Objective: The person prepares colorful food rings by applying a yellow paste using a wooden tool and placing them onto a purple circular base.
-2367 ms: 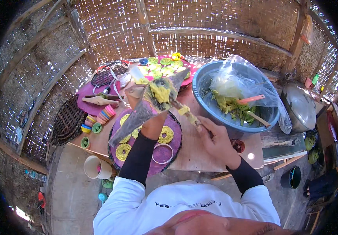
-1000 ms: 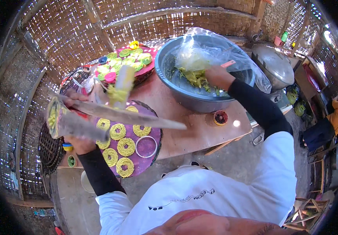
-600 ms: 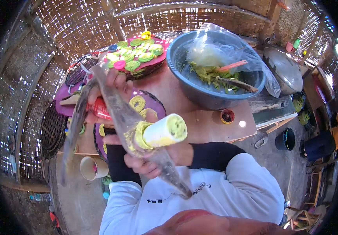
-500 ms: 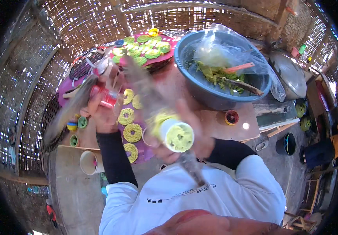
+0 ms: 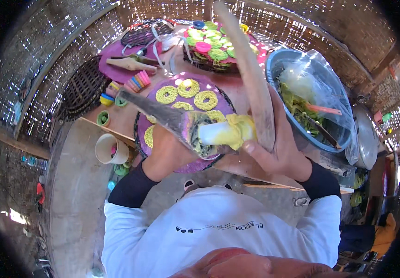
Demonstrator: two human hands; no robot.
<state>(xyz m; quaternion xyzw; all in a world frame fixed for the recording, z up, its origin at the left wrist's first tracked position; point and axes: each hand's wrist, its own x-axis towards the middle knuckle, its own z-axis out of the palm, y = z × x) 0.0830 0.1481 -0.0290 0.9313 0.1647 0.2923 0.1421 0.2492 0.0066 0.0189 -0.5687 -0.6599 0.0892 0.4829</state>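
My left hand [image 5: 169, 149] is closed round a dark wooden press piece [image 5: 165, 111] with a messy, dough-smeared hollow in its broad part. In my right hand [image 5: 281, 146] is a long, curved, pale wooden handle [image 5: 251, 69], its thumb resting near the lower end. Between the two hands lies a white cylinder [image 5: 213, 133], with yellow-green dough [image 5: 240, 130] clinging about its right end. Which wooden piece the cylinder is fixed to, I cannot tell. Beneath, rings of yellow-green dough strands [image 5: 188, 88] lie on a round purple sheet [image 5: 153, 99], partly covered by my hands.
A blue basin [image 5: 274, 69] at the right holds green dough and a clear plastic bag [image 5: 316, 76]. Green rings [image 5: 217, 54] lie on a pink sheet at the back. Small coloured cups [image 5: 137, 82] and a white bucket [image 5: 112, 148] are at the left.
The two wooden pieces were apart, with a red part by my left hand and the dough-filled white cylinder by my right. Both hands have come together; the view has shifted left.
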